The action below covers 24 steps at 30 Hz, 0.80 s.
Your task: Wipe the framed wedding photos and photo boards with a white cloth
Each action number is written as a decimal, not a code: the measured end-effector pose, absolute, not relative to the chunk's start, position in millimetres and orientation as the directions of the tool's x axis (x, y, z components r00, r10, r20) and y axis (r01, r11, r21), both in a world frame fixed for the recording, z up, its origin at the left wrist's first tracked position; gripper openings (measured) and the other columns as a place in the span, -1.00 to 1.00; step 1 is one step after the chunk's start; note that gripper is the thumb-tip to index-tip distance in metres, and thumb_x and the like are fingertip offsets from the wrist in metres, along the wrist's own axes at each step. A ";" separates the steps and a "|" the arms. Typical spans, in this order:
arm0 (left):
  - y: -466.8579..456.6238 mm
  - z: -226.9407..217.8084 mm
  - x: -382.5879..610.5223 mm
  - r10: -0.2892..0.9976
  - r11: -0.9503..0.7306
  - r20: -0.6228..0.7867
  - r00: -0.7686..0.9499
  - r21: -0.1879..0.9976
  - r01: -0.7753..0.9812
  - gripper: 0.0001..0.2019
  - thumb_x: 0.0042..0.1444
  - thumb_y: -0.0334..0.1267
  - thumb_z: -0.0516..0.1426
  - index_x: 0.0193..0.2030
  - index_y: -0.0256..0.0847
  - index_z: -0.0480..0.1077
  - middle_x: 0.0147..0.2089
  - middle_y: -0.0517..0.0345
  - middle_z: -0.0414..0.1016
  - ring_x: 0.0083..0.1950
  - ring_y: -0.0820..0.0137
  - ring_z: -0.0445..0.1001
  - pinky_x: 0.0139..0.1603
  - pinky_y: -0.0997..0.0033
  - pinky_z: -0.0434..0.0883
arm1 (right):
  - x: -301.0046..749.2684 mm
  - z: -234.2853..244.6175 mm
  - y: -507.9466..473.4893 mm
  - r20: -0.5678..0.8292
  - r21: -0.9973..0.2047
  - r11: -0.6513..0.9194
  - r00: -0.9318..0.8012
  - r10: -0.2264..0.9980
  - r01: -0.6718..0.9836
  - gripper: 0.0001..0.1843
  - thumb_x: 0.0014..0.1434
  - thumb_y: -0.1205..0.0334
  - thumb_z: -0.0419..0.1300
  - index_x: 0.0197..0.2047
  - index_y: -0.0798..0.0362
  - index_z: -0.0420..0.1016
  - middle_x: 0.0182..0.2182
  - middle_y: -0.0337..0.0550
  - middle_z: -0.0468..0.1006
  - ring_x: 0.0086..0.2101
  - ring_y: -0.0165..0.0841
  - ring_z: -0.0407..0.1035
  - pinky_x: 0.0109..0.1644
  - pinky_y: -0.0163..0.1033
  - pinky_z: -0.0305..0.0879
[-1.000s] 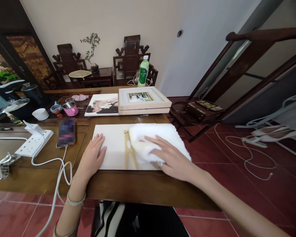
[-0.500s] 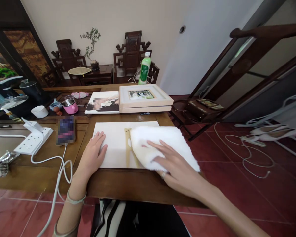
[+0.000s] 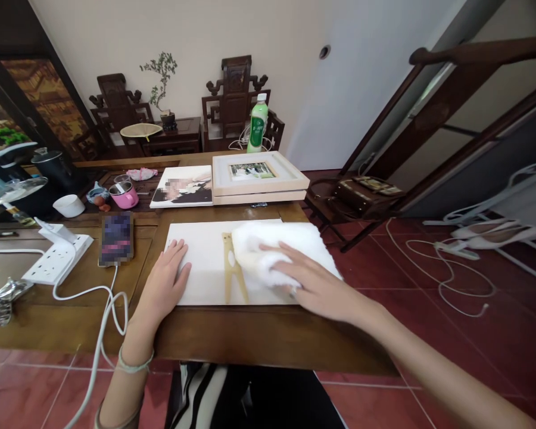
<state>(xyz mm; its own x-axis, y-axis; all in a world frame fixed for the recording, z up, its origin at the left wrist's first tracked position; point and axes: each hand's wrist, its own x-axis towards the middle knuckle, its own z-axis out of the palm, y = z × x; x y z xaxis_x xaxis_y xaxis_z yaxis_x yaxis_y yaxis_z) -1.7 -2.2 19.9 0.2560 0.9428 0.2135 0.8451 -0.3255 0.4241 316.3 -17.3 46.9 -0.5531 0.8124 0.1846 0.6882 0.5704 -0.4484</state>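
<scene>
Head view, work state: the flat white rectangular panel [image 3: 201, 274] lies on the brown wooden table [image 3: 268, 339], its right part under the fluffy white cloth [image 3: 301, 241]. The work appears to be wiping, judged part-way.
Panel, done and left: the left part and the slim tan animal figure [image 3: 229, 265] are exposed; the covered right part cannot be inspected. Which areas are already wiped cannot be told.
Right hand: the right hand [image 3: 319, 289] grasps a gathered fold of the cloth, fingers bent over it; the thumb is hidden.
Left hand: the left hand [image 3: 165, 283] holds nothing; it rests flat, fingers extended, on the panel's left edge.
Cloth position: directly under the right fingers, right of the figure, reaching beyond the panel's right edge.
Panel position: between the hands, touching the left palm side.
Far side of table: the pale wooden picture frames [image 3: 259, 195] are stacked beside the white-edged portrait print [image 3: 190, 186], both apart from the hands.
</scene>
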 end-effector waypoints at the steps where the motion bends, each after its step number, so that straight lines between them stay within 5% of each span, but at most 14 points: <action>1: -2.1 19.8 -1.8 0.942 -0.326 0.217 0.255 0.427 0.844 -0.52 0.31 -0.15 -0.08 0.30 -0.31 0.24 0.40 -0.17 0.18 0.47 0.15 0.03 0.42 -0.06 0.06 | 312.3 45.5 -0.7 0.197 -0.450 0.556 -0.530 0.825 0.698 -0.74 0.16 0.29 0.10 -0.12 -0.06 0.54 0.21 -0.11 0.42 0.28 -0.05 0.13 0.31 0.22 0.11; 5: -1.5 19.3 -1.9 0.939 -0.333 0.229 0.255 0.434 0.837 -0.53 0.31 -0.13 -0.07 0.30 -0.24 0.25 0.41 -0.13 0.18 0.46 0.17 0.04 0.41 -0.07 0.07 | 290.1 42.8 45.9 0.240 -0.456 0.496 -0.435 0.868 0.739 -0.69 0.22 0.32 0.02 -0.08 -0.04 0.52 0.10 -0.10 0.52 0.21 -0.05 0.25 0.30 0.26 0.07; 9: -1.1 19.3 -1.8 0.942 -0.328 0.212 0.259 0.431 0.841 -0.51 0.31 -0.14 -0.08 0.30 -0.32 0.23 0.41 -0.18 0.17 0.47 0.15 0.03 0.42 -0.08 0.06 | 266.2 38.2 36.2 0.268 -0.451 0.472 -0.389 0.881 0.758 -0.65 0.18 0.38 0.00 -0.05 0.08 0.51 0.16 0.06 0.45 0.27 -0.02 0.14 0.35 0.27 -0.08; 17: -1.6 20.2 -1.5 0.943 -0.327 0.209 0.260 0.426 0.844 -0.51 0.31 -0.15 -0.08 0.30 -0.31 0.23 0.41 -0.16 0.17 0.47 0.16 0.03 0.42 -0.05 0.07 | 276.8 47.3 -69.7 0.260 -0.470 0.689 -0.660 0.705 0.551 -0.60 -0.11 0.52 0.08 -0.23 0.02 0.57 0.29 -0.06 0.30 0.34 -0.14 -0.01 0.41 0.21 -0.16; 24: -2.5 20.9 -1.1 0.943 -0.326 0.214 0.254 0.438 0.838 -0.52 0.31 -0.14 -0.07 0.30 -0.27 0.24 0.41 -0.14 0.18 0.47 0.16 0.02 0.42 -0.06 0.05 | 308.2 58.9 -63.9 0.183 -0.494 0.735 -0.771 0.609 0.463 -0.71 0.02 0.49 0.10 -0.27 0.02 0.57 0.27 -0.02 0.33 0.29 -0.14 0.12 0.33 0.12 0.11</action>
<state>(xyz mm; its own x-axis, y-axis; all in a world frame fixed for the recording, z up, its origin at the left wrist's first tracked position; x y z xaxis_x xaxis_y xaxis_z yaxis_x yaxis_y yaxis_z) -1.1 -2.5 20.9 0.2543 0.9431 0.2144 0.8379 -0.3256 0.4381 308.2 -63.9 58.9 -0.7713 0.6095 0.1835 0.4635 0.7353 -0.4945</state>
